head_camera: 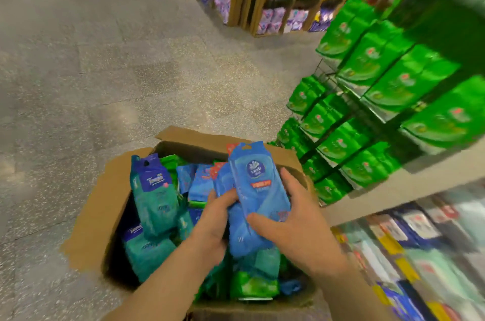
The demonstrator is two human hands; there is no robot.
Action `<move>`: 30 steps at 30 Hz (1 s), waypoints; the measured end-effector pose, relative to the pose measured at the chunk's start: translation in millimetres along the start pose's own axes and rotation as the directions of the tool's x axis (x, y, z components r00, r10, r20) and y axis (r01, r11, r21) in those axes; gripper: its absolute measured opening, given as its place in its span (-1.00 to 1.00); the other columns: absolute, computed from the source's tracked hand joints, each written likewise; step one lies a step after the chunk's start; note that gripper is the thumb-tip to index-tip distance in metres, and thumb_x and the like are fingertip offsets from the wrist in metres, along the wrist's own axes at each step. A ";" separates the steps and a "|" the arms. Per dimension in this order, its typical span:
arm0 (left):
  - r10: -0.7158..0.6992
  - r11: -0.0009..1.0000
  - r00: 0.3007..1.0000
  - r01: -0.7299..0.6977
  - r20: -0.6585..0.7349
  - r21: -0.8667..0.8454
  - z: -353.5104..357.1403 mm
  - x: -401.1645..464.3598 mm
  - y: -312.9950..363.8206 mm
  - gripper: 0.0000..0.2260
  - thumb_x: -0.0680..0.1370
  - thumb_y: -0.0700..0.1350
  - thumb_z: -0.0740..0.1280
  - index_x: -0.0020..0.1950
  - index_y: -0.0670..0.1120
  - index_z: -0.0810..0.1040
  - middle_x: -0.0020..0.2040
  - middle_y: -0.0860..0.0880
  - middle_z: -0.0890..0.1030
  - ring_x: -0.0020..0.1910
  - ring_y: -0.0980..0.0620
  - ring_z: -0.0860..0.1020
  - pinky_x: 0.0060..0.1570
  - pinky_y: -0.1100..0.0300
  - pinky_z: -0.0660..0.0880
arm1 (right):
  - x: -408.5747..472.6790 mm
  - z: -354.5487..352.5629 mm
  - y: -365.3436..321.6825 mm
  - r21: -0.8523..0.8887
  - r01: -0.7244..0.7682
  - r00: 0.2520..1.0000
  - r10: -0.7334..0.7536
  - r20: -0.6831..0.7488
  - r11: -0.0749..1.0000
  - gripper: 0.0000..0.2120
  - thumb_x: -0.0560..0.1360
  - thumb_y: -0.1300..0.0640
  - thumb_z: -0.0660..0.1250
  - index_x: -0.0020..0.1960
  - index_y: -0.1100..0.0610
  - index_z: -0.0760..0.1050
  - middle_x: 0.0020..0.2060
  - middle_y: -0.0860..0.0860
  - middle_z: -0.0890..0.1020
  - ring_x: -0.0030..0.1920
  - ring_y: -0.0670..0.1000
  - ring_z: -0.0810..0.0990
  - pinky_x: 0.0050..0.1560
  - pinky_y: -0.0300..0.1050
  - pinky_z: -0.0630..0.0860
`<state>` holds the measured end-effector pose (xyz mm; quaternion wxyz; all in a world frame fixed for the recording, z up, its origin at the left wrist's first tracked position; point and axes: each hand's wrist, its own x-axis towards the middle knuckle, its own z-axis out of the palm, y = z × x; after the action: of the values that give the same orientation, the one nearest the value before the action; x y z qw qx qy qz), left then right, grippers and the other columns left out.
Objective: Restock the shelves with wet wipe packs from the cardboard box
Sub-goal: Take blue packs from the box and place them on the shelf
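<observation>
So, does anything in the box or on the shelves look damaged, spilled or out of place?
Nothing looks damaged or spilled. The packs in the cardboard box lie jumbled, several kinds mixed, while the green packs on the shelf stand in tidy rows. Both hands grip blue packs over the box.

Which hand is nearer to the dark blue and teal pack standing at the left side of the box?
Left. The left hand is just right of that pack; the right hand is farther right, holding blue packs.
</observation>
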<state>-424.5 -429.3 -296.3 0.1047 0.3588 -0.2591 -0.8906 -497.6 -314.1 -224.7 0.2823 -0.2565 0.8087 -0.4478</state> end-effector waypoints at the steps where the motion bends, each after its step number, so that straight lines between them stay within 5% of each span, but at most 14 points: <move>1: -0.014 0.999 1.000 0.013 0.021 0.034 15.7 -4.6 -8.1 -0.51 0.40 -0.09 0.42 0.34 -0.11 0.55 0.16 -0.21 0.66 0.13 -0.26 0.64 0.10 -0.22 0.58 | -10.0 -13.0 4.7 -0.001 -0.016 0.999 0.016 -0.032 1.000 -0.32 0.26 0.05 0.59 0.36 -0.07 0.49 0.20 -0.08 0.63 0.20 -0.03 0.64 0.21 0.12 0.60; 4: -0.091 0.988 0.992 0.079 0.083 0.133 61.6 -22.2 -35.3 -0.62 0.48 -0.10 0.33 0.28 -0.15 0.60 0.12 -0.22 0.68 0.06 -0.22 0.67 -0.11 -0.03 0.66 | -43.0 -56.5 27.4 0.086 -0.009 0.994 0.018 -0.104 0.996 -0.49 0.38 0.20 0.53 0.16 -0.31 0.57 0.07 -0.12 0.71 0.10 -0.07 0.69 0.11 -0.05 0.64; 7: -0.161 0.963 0.979 0.129 0.121 0.236 107.6 -40.0 -73.8 -0.54 0.39 -0.06 0.36 0.26 -0.17 0.61 0.11 -0.23 0.68 -0.06 -0.19 0.69 -0.20 0.02 0.65 | -82.4 -107.8 49.9 0.311 -0.102 0.976 0.155 -0.150 0.945 -0.60 0.49 0.46 0.41 0.09 -0.03 0.61 -0.05 -0.14 0.76 -0.05 -0.11 0.72 -0.04 -0.18 0.64; 9: -0.226 0.940 0.962 0.174 0.151 0.295 138.7 -54.4 -102.6 -0.61 0.43 -0.06 0.33 0.20 -0.18 0.64 0.09 -0.25 0.68 -0.13 -0.18 0.69 -0.17 0.01 0.66 | -110.3 -140.6 67.1 0.386 -0.156 0.960 0.232 -0.158 0.909 -0.70 0.51 0.31 0.47 0.20 0.08 0.59 -0.04 -0.04 0.77 -0.08 -0.04 0.74 -0.16 -0.12 0.65; 11: -0.288 0.916 0.939 0.214 0.187 0.339 169.7 -68.8 -132.8 -0.68 0.47 -0.06 0.31 0.11 -0.17 0.68 0.08 -0.26 0.68 -0.14 -0.20 0.69 -0.11 -0.02 0.63 | -139.4 -171.6 82.9 0.426 -0.213 0.933 0.312 -0.180 0.880 -0.65 0.50 0.07 0.51 0.25 -0.05 0.54 -0.03 -0.04 0.76 -0.15 -0.01 0.73 -0.39 -0.16 0.53; 15: -0.364 0.876 0.900 0.243 0.238 0.417 229.9 -92.1 -192.6 -0.64 0.45 -0.03 0.33 0.15 -0.18 0.67 0.11 -0.27 0.67 -0.06 -0.25 0.67 0.11 -0.14 0.57 | -196.8 -238.7 113.1 0.529 -0.261 0.870 0.435 -0.234 0.807 -0.70 0.48 -0.06 0.50 0.17 -0.01 0.58 -0.04 0.03 0.75 -0.16 0.03 0.71 -0.38 -0.22 0.41; 18: -0.421 0.842 0.863 0.258 0.278 0.474 272.8 -106.9 -229.2 -0.61 0.44 0.00 0.35 0.18 -0.16 0.67 0.15 -0.26 0.65 0.05 -0.27 0.64 0.29 -0.25 0.44 | -235.7 -282.8 130.0 0.592 -0.214 0.828 0.466 -0.312 0.777 -0.79 0.53 0.04 0.45 0.12 0.10 0.61 -0.09 0.06 0.76 -0.18 0.04 0.68 -0.44 -0.22 0.37; 23: -0.453 0.815 0.815 0.215 0.361 0.538 337.5 -130.0 -266.5 -0.63 0.48 0.01 0.34 0.20 -0.14 0.66 0.14 -0.23 0.67 0.04 -0.25 0.67 0.22 -0.18 0.51 | -284.2 -336.4 139.8 0.629 -0.056 0.750 0.448 -0.486 0.776 -0.88 0.59 0.10 0.39 0.10 0.11 0.57 -0.21 0.12 0.68 -0.55 -0.09 0.50 -0.60 -0.31 0.25; 30: -0.537 0.745 0.738 0.186 0.410 0.640 410.3 -134.5 -293.9 -0.59 0.41 -0.03 0.39 0.21 -0.16 0.66 0.12 -0.22 0.68 0.13 -0.25 0.63 0.32 -0.18 0.44 | -305.7 -394.0 155.3 0.651 0.136 0.618 0.450 -0.645 0.747 -0.86 0.61 0.07 0.34 0.03 0.15 0.53 -0.32 0.10 0.60 -0.55 0.03 0.38 -0.54 -0.23 0.25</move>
<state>-612.3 27.4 -125.8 -0.2718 0.1346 -0.4482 -0.8409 -576.4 190.9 -117.0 0.0197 0.1510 0.6633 -0.7327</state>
